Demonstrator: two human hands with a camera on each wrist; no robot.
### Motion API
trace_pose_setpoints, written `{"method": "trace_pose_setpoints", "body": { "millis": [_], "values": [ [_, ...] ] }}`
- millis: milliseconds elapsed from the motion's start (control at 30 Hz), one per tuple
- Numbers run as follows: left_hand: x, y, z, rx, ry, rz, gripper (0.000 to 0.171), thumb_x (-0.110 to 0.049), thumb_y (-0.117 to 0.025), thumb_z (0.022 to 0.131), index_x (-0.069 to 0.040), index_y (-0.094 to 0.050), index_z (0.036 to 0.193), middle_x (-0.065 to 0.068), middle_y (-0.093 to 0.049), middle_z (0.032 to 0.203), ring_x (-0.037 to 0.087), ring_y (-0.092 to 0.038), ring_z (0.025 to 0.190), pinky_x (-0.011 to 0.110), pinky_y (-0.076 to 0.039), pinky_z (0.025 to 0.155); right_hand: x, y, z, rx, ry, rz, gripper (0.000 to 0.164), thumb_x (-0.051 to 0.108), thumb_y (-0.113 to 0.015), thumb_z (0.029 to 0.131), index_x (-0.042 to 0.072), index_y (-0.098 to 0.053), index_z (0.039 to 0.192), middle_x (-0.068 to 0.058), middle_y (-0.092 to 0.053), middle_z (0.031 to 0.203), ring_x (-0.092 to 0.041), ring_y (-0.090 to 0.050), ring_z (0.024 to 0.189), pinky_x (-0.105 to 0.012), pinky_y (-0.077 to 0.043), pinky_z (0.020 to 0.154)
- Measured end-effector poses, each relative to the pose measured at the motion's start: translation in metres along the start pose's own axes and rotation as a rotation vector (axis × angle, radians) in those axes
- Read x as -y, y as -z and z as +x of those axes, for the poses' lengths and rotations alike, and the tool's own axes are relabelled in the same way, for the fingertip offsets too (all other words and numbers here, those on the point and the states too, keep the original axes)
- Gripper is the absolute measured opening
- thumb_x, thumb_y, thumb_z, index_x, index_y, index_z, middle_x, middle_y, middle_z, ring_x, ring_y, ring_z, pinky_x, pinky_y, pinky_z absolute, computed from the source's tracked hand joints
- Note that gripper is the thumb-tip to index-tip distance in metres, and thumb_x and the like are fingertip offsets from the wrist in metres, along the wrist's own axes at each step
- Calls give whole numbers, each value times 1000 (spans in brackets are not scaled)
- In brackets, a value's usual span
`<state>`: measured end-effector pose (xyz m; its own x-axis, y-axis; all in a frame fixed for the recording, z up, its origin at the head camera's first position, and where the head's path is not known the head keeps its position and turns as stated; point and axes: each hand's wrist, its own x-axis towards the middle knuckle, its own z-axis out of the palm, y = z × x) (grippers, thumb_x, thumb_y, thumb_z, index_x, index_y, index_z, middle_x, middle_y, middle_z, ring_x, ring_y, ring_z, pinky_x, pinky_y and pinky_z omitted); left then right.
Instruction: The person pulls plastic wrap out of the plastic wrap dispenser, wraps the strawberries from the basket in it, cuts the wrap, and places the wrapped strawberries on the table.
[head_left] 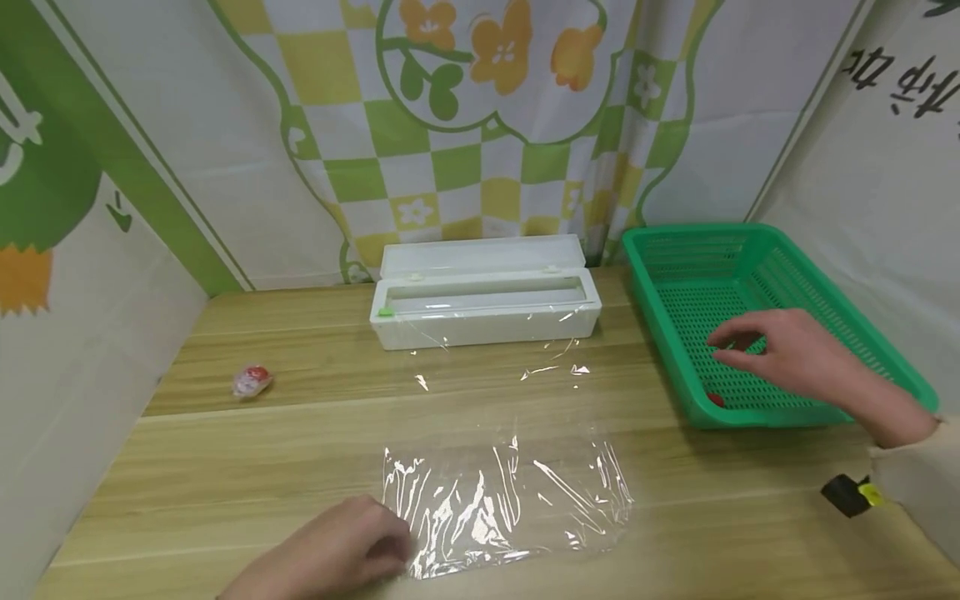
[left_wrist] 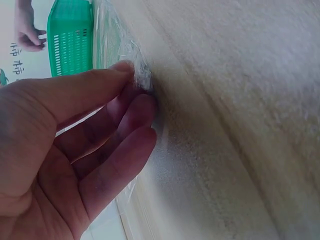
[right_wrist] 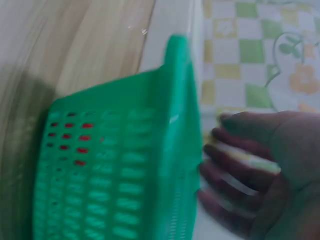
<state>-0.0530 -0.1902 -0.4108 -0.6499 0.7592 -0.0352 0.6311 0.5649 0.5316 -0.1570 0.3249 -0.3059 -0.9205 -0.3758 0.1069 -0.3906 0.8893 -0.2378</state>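
Well, a clear sheet of cling film (head_left: 487, 508) reaches from the middle of the frame to its lower centre, running out of a white dispenser box (head_left: 487, 329) and lying over the wooden tabletop (head_left: 247, 467). Its length points straight down the frame, from the box toward the person, while its near edge crosses from left to right, rising slightly on the right. The surface is creased and shiny, most of all along that near edge. The left hand (head_left: 345, 546), at lower left centre, grasps the film's near left corner, pinched and bunched between thumb and forefinger, the other fingers curling in beside them

The box stands in the upper centre with its long axis left to right, its lid (head_left: 482, 257) tipped up at the back and a small green piece (head_left: 386, 312) at the left end of its front

At right, the right hand (head_left: 787, 354) hangs over a green plastic basket (head_left: 780, 417), released, with its fingers loosely bent and the thumb apart from them; whether a fingertip touches the basket I cannot tell. A red item (head_left: 715, 400) lies in the basket's near left corner. A strip of tabletop separates the film's right edge from the basket, and a broader stretch spreads left of the film, up to a small red bundle in clear wrap (head_left: 252, 381) near the left side
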Motion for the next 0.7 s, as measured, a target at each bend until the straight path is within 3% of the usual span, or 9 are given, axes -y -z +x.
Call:
{"method": "trace_pose_setpoints", "body": {
  "millis": [200,300,533,700],
  "values": [
    [-1,-2,2,-4,8,24,23,-18,-78,80,-25,-59,68,-22,-44,60,-10,-36,55,9,-36,50,-26,-20,4,266,-48,16,39,31,-71,90,3,-68,117,-14,-72,112,-36,-66,103,-49,-56,82],
    [0,-3,2,-29,-20,56,24,-16,-79,77,-24,-58,67,-22,-43,60,-10,-35,55,7,-34,49,-30,-25,4,355,-67,44,45,38,-69,91,3,-67,119,-17,-71,115,-40,-65,107,-51,-56,83],
    [0,-2,3,-20,-13,37,25,-14,-78,77,-24,-58,67,-21,-44,60,-9,-36,55,8,-35,49,-35,-33,6,501,-97,116,37,36,-66,92,6,-69,114,-12,-72,108,-28,-67,97,-39,-56,75],
    [-2,-2,3,-12,-4,29,24,-15,-78,78,-23,-58,67,-21,-45,60,-10,-36,54,8,-35,48,-38,-37,10,532,-121,139,33,33,-67,91,6,-70,110,-8,-73,103,-18,-66,90,-31,-53,70]
  ]
}}
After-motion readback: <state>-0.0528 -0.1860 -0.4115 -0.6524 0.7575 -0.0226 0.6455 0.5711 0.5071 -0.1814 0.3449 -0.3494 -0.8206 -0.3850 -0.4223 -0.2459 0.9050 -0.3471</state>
